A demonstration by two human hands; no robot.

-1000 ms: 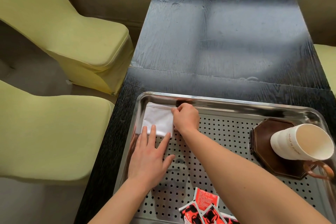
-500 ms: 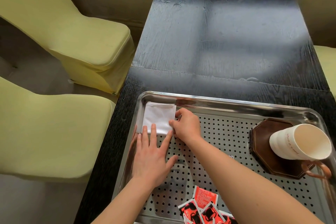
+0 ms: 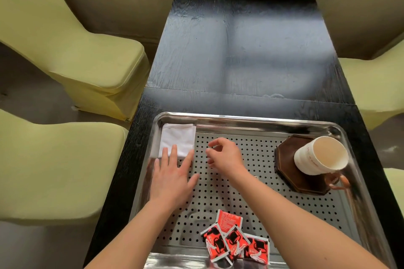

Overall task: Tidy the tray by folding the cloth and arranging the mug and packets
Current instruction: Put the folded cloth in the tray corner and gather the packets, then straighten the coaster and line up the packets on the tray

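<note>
A perforated steel tray point(image 3: 251, 121) lies on the dark table. In its far left corner sits the white cloth point(image 3: 178, 138), folded into a small square. My left hand point(image 3: 172, 176) lies flat with fingers spread, its fingertips on the cloth's near edge. Just right of the cloth my right hand point(image 3: 225, 156) hovers above the tray with loosely curled fingers, holding nothing. A white mug point(image 3: 320, 158) with a brown handle stands on a dark octagonal coaster point(image 3: 290, 176) at the right. Several red packets point(image 3: 235, 239) lie in a loose heap at the tray's near edge.
The black wooden table point(image 3: 240, 50) stretches away beyond the tray. Yellow-green covered chairs point(image 3: 72, 54) stand along the left side, and more chairs point(image 3: 376, 85) stand on the right.
My right hand has let go of the cloth's right edge and drawn back to the right, off the cloth. My left hand stays with its fingertips on the cloth.
</note>
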